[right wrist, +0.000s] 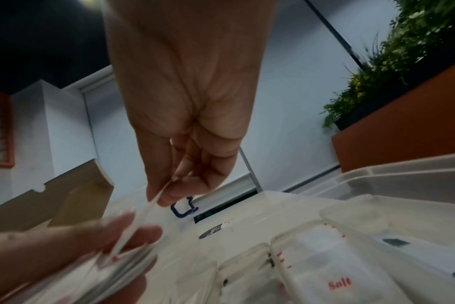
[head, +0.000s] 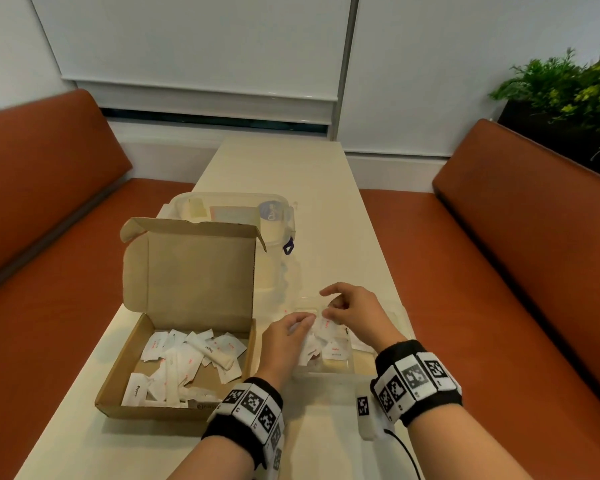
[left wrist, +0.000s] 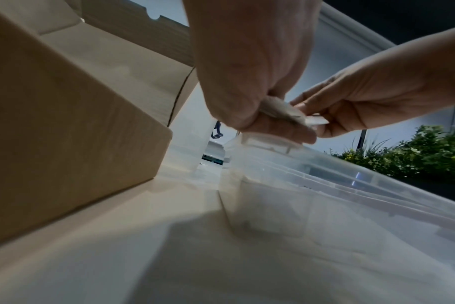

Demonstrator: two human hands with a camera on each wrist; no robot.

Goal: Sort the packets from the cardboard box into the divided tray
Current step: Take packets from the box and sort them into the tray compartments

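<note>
1. I saw one long cream table (head: pixel 291 174) carrying everything, with one orange bench seat along each side, two in all.
2. One lidded clear plastic tub (head: pixel 236 209) stood at the far end of the things, behind the box.
3. One cardboard box (head: pixel 173 386) sat left of my hands with its lid (head: pixel 194 271) propped upright. Loose white packets (head: pixel 187 362) lay heaped inside it, too overlapped for me to count; one was a long stick marked "Sugar".
4. One clear divided tray (head: pixel 336 372) lay just right of the box. It held several packets already, one marked "Salt" (right wrist: pixel 339 284); I could not count its compartments.
5. My left hand (head: pixel 284 337) hung over the tray's left part, its fingers (right wrist: pixel 133 232) curled around a small stack of packets (right wrist: pixel 122 265).
6. My right hand (head: pixel 354 313) was above the tray, thumb and fingers (right wrist: pixel 169 193) pinching one packet (right wrist: pixel 143 216) at the top of that stack.
</note>
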